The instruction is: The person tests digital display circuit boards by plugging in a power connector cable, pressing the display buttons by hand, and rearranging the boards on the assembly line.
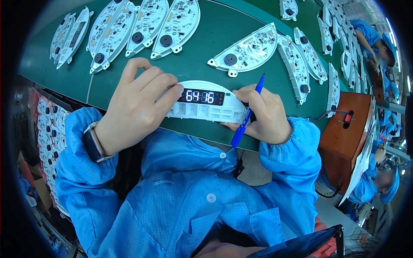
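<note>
A white, half-moon display module with a lit digital screen is held up over the near edge of the green table. My left hand is closed at its left end, with fingertips by the screen's left edge; part of that end is hidden behind the hand. At the right end, my right hand grips the module between thumb and fingers. The same hand carries a blue marker pen, slanted with one end up past the fingers.
Several white half-moon boards with black round parts lie along the far left. More boards spread to the right. A brown wooden box with a red switch stands at right. Packed boards sit at left. Co-workers in blue are at far right.
</note>
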Available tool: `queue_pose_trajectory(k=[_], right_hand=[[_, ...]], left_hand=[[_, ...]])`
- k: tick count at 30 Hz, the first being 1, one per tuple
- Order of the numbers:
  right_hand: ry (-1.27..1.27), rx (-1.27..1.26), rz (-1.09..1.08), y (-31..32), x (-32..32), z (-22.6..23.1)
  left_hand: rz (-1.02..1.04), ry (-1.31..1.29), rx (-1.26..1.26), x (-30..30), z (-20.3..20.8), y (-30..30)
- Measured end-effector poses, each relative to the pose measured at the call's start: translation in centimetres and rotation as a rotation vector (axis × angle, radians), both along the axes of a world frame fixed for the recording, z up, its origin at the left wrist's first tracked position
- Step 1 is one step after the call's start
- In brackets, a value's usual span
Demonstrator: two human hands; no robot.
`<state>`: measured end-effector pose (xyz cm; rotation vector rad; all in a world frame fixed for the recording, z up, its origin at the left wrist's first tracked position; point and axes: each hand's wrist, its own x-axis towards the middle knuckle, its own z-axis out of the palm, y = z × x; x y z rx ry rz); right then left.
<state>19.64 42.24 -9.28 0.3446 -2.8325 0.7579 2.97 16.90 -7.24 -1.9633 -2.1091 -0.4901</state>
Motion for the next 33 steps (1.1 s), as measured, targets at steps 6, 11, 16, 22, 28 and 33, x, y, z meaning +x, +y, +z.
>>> queue_pose_trajectory(k=[6, 11, 16, 22, 28, 33], right_hand=[[0.033, -0.01, 0.001, -0.06, -0.06, -0.06], [0.028, -0.002, 0.003, -0.04, 0.04, -0.19], [0.017, -0.006, -0.001, -0.06, 0.02, -0.2], [0.038, 0.006, 0.007, -0.06, 0.08, -0.15], [0.029, 0.012, 0.002, -0.07, 0.12, -0.17], [0.025, 0.015, -0.003, 0.0, 0.11, -0.19]], left_hand=[[0.16, -0.333, -0.017, 0.47, 0.2, -0.24], [0.25, -0.671, 0.008, 0.54, -0.43, 0.27], [0.221, -0.874, -0.041, 0.72, -0.59, 0.52], [0.272, -0.712, -0.068, 0.71, -0.07, 0.15], [0.139, -0.467, -0.043, 0.29, -0.08, 0.02], [-0.036, -0.065, -0.01, -0.13, -0.15, 0.15]])
